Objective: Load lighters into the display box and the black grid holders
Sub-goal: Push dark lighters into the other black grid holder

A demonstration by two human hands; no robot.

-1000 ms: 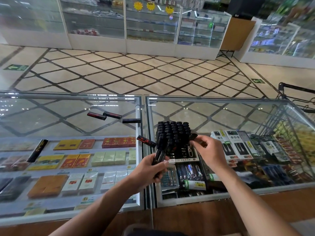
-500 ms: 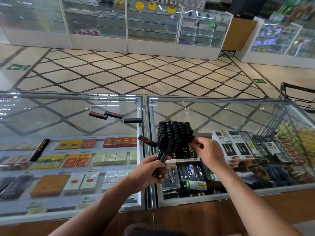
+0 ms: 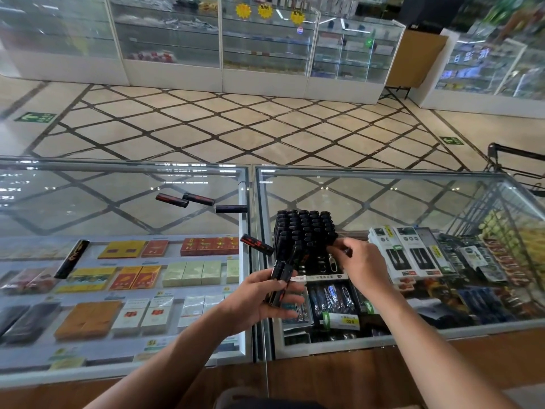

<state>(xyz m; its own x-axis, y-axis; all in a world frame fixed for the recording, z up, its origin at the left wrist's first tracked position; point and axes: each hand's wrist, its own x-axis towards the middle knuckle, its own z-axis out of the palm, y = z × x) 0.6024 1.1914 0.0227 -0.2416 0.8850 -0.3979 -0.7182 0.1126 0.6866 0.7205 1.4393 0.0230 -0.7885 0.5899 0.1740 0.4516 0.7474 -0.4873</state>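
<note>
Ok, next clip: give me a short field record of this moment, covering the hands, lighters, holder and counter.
setting: shop, glass display counter
left hand: grips a bunch of black lighters
right hand: pinches a single lighter at the holder's right edge
black grid holder: stands on the counter, packed with upright black lighters
loose lighters: four lie flat on the glass, left of the holder
</note>
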